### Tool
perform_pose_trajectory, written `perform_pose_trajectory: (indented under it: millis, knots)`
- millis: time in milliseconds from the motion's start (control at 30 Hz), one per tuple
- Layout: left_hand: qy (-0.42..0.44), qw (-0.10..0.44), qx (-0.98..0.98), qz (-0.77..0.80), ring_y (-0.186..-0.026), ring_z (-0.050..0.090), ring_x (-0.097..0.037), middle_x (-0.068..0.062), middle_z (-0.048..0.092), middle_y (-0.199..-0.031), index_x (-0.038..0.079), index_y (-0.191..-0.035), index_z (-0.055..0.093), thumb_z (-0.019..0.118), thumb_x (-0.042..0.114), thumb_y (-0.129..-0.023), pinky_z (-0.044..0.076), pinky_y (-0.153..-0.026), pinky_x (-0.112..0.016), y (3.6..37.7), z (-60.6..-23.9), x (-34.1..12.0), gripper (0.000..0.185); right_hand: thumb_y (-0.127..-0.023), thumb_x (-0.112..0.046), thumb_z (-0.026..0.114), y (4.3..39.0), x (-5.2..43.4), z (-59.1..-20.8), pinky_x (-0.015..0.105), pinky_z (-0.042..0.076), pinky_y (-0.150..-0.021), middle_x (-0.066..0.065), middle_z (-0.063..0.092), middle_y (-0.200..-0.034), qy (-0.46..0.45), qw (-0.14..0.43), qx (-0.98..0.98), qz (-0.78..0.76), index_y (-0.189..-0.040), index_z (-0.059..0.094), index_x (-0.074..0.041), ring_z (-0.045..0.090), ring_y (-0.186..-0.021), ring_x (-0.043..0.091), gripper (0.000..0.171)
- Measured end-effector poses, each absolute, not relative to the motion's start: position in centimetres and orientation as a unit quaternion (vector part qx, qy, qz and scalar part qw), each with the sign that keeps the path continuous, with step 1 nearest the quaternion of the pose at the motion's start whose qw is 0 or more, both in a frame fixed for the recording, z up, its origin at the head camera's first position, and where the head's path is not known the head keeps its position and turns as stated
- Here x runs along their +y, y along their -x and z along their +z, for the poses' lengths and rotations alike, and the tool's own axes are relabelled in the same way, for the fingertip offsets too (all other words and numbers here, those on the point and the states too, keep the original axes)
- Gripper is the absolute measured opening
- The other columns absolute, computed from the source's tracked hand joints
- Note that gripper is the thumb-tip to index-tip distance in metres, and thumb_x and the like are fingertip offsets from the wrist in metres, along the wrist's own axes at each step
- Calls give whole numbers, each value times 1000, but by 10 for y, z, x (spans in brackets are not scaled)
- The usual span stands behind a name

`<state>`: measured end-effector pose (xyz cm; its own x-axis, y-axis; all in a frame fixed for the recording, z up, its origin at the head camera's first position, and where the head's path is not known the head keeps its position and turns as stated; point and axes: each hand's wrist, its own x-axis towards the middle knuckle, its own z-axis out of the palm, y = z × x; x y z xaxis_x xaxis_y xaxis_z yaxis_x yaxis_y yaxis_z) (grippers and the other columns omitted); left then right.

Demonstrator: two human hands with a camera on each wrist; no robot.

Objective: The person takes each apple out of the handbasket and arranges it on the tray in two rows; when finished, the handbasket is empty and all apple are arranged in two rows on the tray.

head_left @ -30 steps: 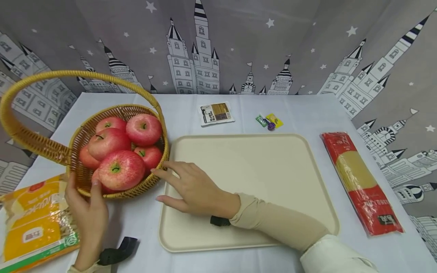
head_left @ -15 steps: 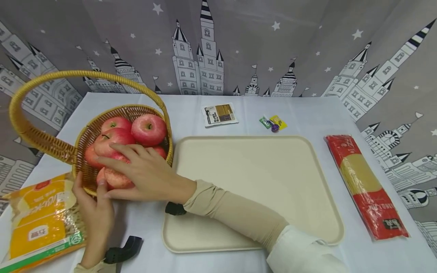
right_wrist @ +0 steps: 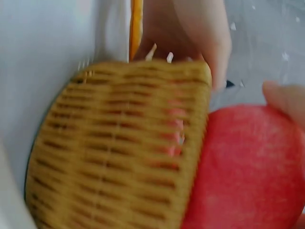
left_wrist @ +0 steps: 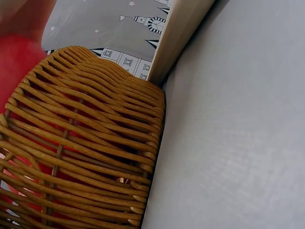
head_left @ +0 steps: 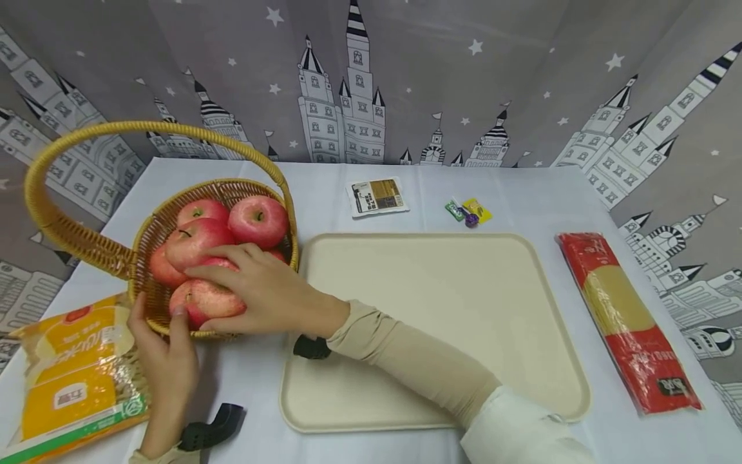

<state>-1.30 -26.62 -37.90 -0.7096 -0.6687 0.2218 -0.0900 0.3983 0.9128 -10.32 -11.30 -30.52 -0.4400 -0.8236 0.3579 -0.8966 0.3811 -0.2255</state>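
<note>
A woven yellow-brown basket with a tall arched handle holds several red apples. At its near-left rim my left hand grips the edge, thumb inside; the right wrist view shows this left hand beyond the weave. My right hand reaches over the basket's right side and grips the front apple, fingers across its top and thumb at its near side. In the right wrist view that apple bulges above the rim. The left wrist view is mostly basket wall.
A beige tray lies right of the basket, under the right forearm. A yellow food bag is at left, a red noodle pack at right. Behind the tray are a white-brown packet and small sweets.
My right hand has moved left from the basket's right rim onto the front apple and taken hold of it. That apple has tilted. My left hand stays on the rim. The view has shifted slightly.
</note>
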Motion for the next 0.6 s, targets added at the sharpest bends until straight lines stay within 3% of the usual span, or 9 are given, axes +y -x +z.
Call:
perform_pose_trajectory:
  millis: [167,433,600]
  knots:
    - [-240,298,-785,-487,-136,22,-18,-13,25,-147,10,-141,23,44,20,-92,12,-112,-24,12,-379,-268,54,-72,-57,63,109,-90,-305,18,27,-102,-6,44,-132,-520,82,-811,254,-128,50,-28,39,-119,8,64]
    - [-239,286,-787,-492,-136,22,-19,-14,24,-146,8,-141,22,44,19,-92,12,-112,-22,11,-381,-265,54,-67,-48,73,128,-41,-332,14,33,-97,-3,50,-124,-510,88,-776,361,-122,56,-22,41,-116,6,63]
    - [-241,281,-791,-487,-136,21,-20,-13,23,-147,9,-141,20,43,20,-92,11,-113,-25,10,-379,-267,55,-68,-44,74,154,-20,-351,21,40,-94,-1,49,-125,-463,61,-796,384,-123,56,-22,43,-117,9,61]
